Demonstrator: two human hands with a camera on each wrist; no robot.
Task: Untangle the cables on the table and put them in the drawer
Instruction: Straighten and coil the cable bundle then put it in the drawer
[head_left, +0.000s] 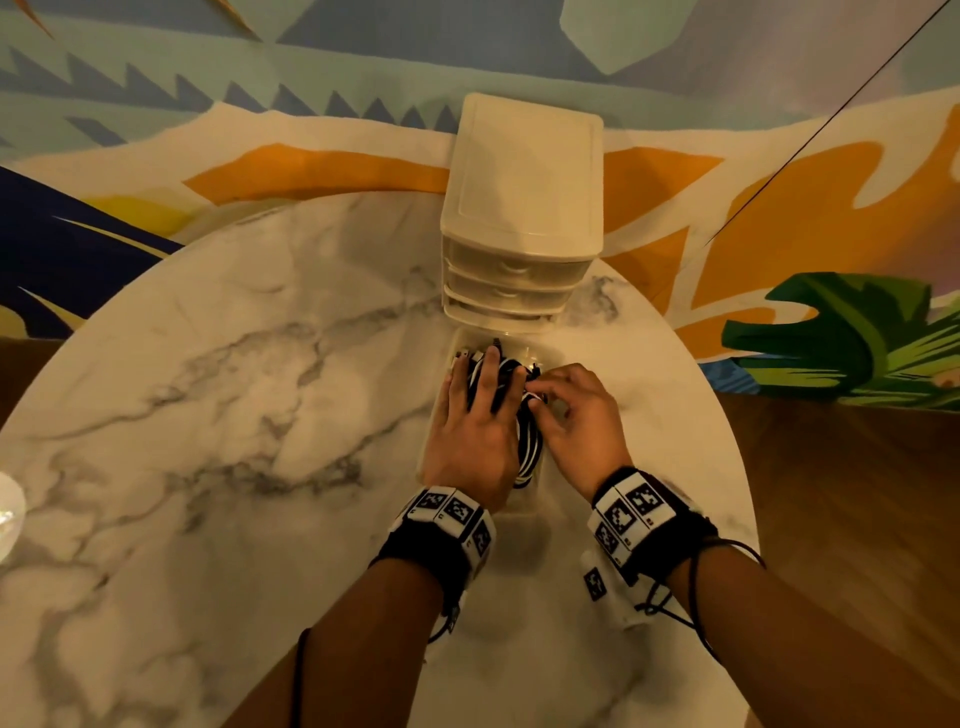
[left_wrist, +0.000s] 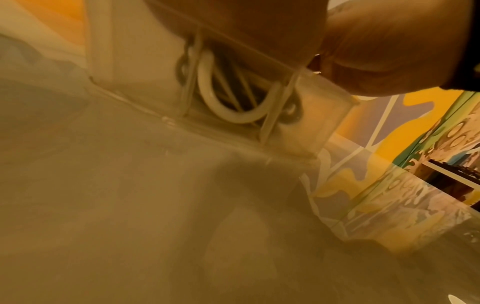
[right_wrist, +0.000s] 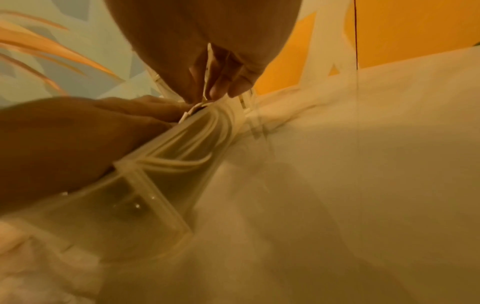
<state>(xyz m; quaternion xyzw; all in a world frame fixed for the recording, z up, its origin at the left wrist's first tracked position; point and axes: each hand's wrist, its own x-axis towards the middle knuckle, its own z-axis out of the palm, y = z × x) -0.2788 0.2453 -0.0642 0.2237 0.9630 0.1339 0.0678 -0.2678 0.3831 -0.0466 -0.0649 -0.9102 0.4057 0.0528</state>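
Note:
A bundle of black and white cables (head_left: 530, 441) lies in the clear plastic drawer (head_left: 551, 358), which is pulled out from the bottom of the cream drawer unit (head_left: 522, 176). My left hand (head_left: 483, 379) lies flat on the bundle with straight fingers and presses it down. At the drawer's right side my right hand (head_left: 543, 387) pinches a white cable end (right_wrist: 192, 108) between thumb and fingertips (right_wrist: 213, 90). In the left wrist view, white cable loops (left_wrist: 228, 107) show through the drawer's wall. My left hand hides much of the bundle.
The drawer unit stands at the far edge of the round marble table (head_left: 234, 389), against a painted wall. A clear glass object (head_left: 8, 514) sits at the table's left edge. Wooden floor (head_left: 857, 493) lies beyond the right rim.

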